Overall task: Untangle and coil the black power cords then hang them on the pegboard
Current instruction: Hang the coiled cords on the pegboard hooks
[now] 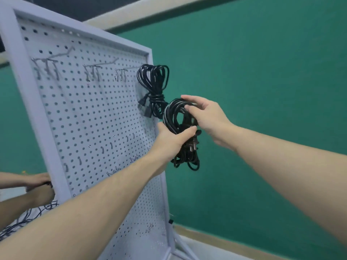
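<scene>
Both hands, left hand (pixel 171 136) and right hand (pixel 206 115), grip coiled cord (pixel 175 117) beside pegboard (pixel 90 113).

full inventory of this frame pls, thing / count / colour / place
pegboard: 1, white, perforated, in a pale frame, left half of view
long metal hooks: 3 visible, grey, top row of the pegboard; blurred
hung cord coil: 1, black, on the rightmost top hook, plugs dangling
held cord coil: 1, black, in front of the pegboard's right edge, plug showing below
loose cords: black, tangled, lower left; count unclear
wall: green, behind
another person's hands: 2, lower left edge
left hand: grips the held coil's middle
right hand: pinches the held coil's top loop
</scene>
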Demonstrator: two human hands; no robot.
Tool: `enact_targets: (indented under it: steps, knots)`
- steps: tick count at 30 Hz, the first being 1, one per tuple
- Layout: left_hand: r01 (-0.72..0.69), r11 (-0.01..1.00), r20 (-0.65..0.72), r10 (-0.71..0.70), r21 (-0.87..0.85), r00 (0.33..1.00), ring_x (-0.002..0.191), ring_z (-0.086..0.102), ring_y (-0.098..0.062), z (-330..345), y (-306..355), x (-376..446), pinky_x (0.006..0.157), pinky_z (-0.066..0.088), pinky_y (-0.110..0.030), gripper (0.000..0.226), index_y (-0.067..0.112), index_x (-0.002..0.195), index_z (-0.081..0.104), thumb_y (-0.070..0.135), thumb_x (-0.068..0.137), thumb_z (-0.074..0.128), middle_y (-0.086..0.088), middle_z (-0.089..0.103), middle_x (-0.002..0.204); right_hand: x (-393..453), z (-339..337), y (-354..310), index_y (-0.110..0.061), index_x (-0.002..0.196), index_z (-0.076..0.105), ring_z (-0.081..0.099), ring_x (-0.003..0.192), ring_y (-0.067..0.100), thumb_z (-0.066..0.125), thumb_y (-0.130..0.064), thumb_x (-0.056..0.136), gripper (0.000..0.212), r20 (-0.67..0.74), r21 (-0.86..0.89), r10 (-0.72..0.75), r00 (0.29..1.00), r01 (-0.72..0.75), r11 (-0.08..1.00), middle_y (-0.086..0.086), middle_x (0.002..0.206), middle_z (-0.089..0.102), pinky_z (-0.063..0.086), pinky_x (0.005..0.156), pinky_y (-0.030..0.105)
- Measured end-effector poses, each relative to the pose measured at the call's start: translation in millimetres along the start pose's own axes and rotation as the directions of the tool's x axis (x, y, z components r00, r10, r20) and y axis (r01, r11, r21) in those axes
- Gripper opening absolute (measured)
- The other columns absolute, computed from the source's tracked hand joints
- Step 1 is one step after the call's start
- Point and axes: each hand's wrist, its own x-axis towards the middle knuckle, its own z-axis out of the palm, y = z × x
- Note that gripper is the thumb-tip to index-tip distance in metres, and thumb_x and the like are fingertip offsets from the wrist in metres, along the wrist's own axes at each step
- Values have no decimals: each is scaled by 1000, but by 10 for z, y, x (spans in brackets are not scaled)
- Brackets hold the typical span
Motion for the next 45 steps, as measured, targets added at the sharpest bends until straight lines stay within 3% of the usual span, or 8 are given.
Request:
enact_targets:
  steps: [5, 10, 14, 21, 30, 39, 42, 45]
  knots:
    - [-120, 992, -131, 124, 39, 984, 98, 70, -12, -133, 429, 289, 86, 61, -37, 67, 15, 129, 35, 40, 86, 80, 0, 64, 112, 177, 121, -315, -31, 150, 45, 41, 130, -7, 40, -21, 106, 45, 36, -25, -155, 987, 156, 987, -17, 150, 47, 28, 107, 9]
    - [-196, 980, -239, 200, 42, 950, 99, 71, -16, -243, 700, 462, 79, 63, -36, 62, 17, 121, 35, 38, 83, 80, -4, 64, 116, 464, 284, -472, -29, 154, 38, 33, 131, -12, 33, -26, 111, 43, 17, -19, -268, 963, 268, 963, -16, 156, 39, 20, 96, -8]
    - [-224, 973, -302, 232, 61, 925, 99, 68, -14, -395, 851, 651, 68, 58, -25, 63, 17, 119, 32, 41, 83, 78, -8, 60, 122, 770, 456, -646, -24, 151, 43, 39, 131, -5, 34, -22, 110, 42, 15, -7, -313, 950, 313, 950, -11, 154, 44, 23, 105, 4]
    - [-205, 972, -395, 234, 116, 888, 109, 61, -21, -530, 954, 923, 91, 58, -44, 77, 18, 113, 34, 58, 59, 70, -7, 52, 123, 1157, 644, -679, -25, 146, 51, 47, 134, 5, 36, -22, 110, 39, 12, -6, -286, 958, 286, 958, -7, 148, 52, 31, 117, 23]
    - [-12, 991, -539, 81, 130, 838, 124, 44, -23, -660, 780, 1177, 104, 46, -40, 81, 9, 146, 25, 53, 90, 64, -3, 34, 146, 1466, 925, -538, -43, 142, 52, 53, 131, 19, 33, -39, 105, 41, 152, 16, -56, 987, 54, 998, -6, 149, 51, 50, 106, 47]
    - [-199, 898, -527, 396, 392, 752, 146, 31, -21, -571, 445, 735, 125, 12, -47, 58, 23, 153, 28, 41, 101, 46, 1, 35, 156, 1004, 617, -162, -43, 120, 57, 62, 97, 15, 28, -51, 107, 33, 25, 144, 48, 999, -51, 988, -12, 115, 64, 57, 88, 37]
    - [-428, 752, -405, 641, 501, 652, 143, 36, -20, -403, 117, 285, 120, 23, -46, 53, 16, 142, 42, 29, 91, 51, -3, 42, 150, 711, 429, 156, -39, 126, 60, 65, 90, 17, 30, -50, 107, 37, -13, 129, 120, 993, -118, 985, -6, 112, 69, 60, 81, 37]
    - [-555, 675, -208, 706, 486, 677, 119, 49, -23, -218, -415, -80, 104, 40, -48, 37, 12, 120, 51, 22, 84, 53, -4, 49, 124, 272, 238, 550, -33, 121, 62, 65, 81, 18, 31, -48, 108, 37, 32, 37, 225, 974, -226, 974, -1, 101, 71, 59, 79, 37]
